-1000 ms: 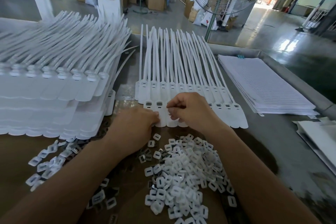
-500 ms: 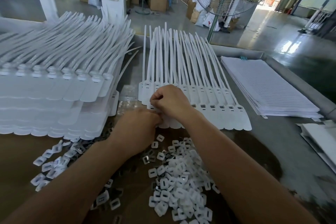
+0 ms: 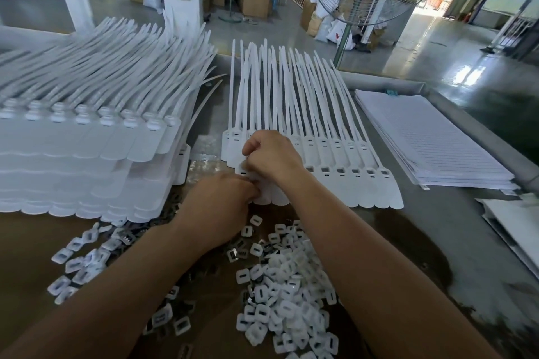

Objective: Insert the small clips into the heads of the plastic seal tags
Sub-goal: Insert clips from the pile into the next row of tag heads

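1. The seal tags (image 3: 335, 172) lie in a flat row on the table (image 3: 437, 242) just beyond both hands. Their heads are toward the person, and their long axes run straight away from the hands.
2. The right hand (image 3: 271, 154) is the nearer one to the work. It sits on the heads at the left end of the row with its fingers curled and knuckles up. What its fingertips pinch cannot be told.
3. The left hand (image 3: 221, 207) lies just short of the right hand, at the near ends of the same tags. Its fingers are hidden behind its back, so its grip cannot be told.
4. The small clips (image 3: 288, 285) lie heaped behind the hands, between the two forearms, with more scattered to the left of the left forearm.
5. One second ago the right hand was further right and closer to the person; it now rests further left and beyond. The left hand keeps its place.
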The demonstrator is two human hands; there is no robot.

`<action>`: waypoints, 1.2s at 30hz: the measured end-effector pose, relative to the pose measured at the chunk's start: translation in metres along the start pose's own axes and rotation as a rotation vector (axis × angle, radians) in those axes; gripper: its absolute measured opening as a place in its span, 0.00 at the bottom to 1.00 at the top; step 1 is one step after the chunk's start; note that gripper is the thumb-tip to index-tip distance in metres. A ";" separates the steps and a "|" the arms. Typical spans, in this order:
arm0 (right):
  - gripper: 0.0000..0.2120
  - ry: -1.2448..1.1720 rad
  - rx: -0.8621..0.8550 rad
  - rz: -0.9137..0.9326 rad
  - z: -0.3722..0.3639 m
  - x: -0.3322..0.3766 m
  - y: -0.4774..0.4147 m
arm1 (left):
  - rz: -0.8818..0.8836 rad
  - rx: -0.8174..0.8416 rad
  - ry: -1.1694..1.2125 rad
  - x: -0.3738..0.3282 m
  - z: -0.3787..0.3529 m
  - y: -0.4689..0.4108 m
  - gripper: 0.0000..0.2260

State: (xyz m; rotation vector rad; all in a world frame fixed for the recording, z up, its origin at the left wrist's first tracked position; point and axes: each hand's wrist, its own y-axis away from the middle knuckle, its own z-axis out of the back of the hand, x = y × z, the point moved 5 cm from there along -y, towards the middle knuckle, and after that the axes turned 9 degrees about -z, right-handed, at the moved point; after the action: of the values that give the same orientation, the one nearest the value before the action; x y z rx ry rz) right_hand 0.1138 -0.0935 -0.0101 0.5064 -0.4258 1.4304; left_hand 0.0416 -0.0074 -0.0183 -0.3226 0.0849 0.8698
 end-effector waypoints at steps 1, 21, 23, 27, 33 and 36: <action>0.10 0.013 0.009 -0.006 -0.001 0.001 -0.001 | 0.006 0.004 -0.001 0.001 0.000 0.000 0.15; 0.05 0.033 0.247 0.250 0.037 -0.017 0.072 | 0.036 -0.005 0.105 0.004 0.003 0.000 0.17; 0.08 0.110 0.287 0.315 0.030 -0.014 0.077 | 0.033 -0.012 0.095 0.004 0.003 0.000 0.15; 0.12 0.307 0.291 0.431 0.012 -0.008 0.086 | 0.030 -0.012 0.082 0.004 0.003 0.000 0.16; 0.08 0.301 0.242 0.420 0.012 -0.008 0.083 | 0.026 0.006 0.078 0.003 0.003 0.000 0.16; 0.09 0.361 0.242 0.432 0.010 -0.007 0.084 | 0.023 0.007 0.063 0.002 0.004 0.000 0.17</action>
State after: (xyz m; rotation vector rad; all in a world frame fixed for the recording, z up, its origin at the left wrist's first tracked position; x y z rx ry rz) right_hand 0.0300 -0.0993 0.0008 0.3467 -0.0686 1.9633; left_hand 0.0430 -0.0046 -0.0151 -0.3433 0.1501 0.8825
